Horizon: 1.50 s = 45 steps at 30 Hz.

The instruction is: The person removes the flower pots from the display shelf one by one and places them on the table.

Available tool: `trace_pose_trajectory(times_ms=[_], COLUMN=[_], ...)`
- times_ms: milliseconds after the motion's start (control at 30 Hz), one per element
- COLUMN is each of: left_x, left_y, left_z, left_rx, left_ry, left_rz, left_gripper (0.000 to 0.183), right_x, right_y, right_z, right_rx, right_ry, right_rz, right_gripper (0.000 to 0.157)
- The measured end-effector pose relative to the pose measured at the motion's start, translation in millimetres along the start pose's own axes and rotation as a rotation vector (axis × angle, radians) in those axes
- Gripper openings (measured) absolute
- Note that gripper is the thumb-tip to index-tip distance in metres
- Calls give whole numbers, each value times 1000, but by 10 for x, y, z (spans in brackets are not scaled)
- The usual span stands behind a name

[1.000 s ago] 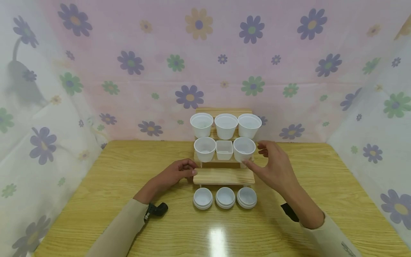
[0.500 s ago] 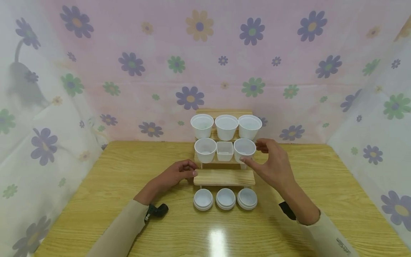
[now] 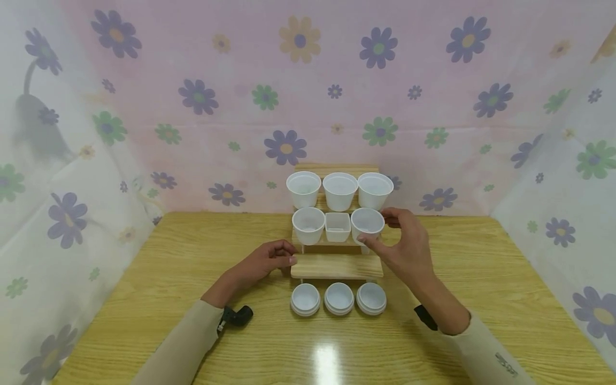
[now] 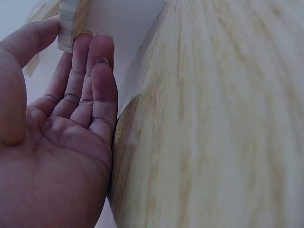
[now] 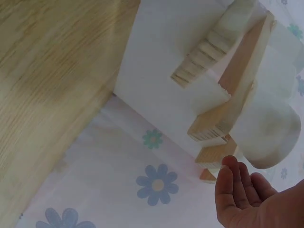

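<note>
Head view from above, wrist views close, rack (image 3: 337,266) shared

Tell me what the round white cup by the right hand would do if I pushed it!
The round white cup might tip, since it narrows toward its base. It's probably light, as its walls look thin. It may slip too, because its sides look smooth.

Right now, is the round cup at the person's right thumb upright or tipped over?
Upright: in the head view, the round cup has its open mouth facing up and narrower base down, beside the right hand.
</note>
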State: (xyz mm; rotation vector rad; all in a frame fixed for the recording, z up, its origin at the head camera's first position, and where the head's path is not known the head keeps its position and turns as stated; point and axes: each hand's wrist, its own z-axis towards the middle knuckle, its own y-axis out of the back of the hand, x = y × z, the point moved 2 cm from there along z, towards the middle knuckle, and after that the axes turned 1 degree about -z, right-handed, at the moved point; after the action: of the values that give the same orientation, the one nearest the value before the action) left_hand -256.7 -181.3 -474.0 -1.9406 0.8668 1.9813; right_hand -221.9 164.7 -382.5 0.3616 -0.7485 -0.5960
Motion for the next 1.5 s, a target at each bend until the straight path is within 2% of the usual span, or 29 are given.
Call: trace_pose_trajectory(times_ms=[867,1500], left_x=[-18,0], left_y=[-1,-13], left_z=[-25,-12], left_rx=[-13,-8], left_ry=[24,20], left_rz=[-4,-3], left_gripper=[31,31], right_x=[-32,-27], right_y=[-138,-99], right_z=[-18,-43], right_rx=[3,-14], right_ry=[31,34], right_rz=[-8,-1], right_gripper=[68,66])
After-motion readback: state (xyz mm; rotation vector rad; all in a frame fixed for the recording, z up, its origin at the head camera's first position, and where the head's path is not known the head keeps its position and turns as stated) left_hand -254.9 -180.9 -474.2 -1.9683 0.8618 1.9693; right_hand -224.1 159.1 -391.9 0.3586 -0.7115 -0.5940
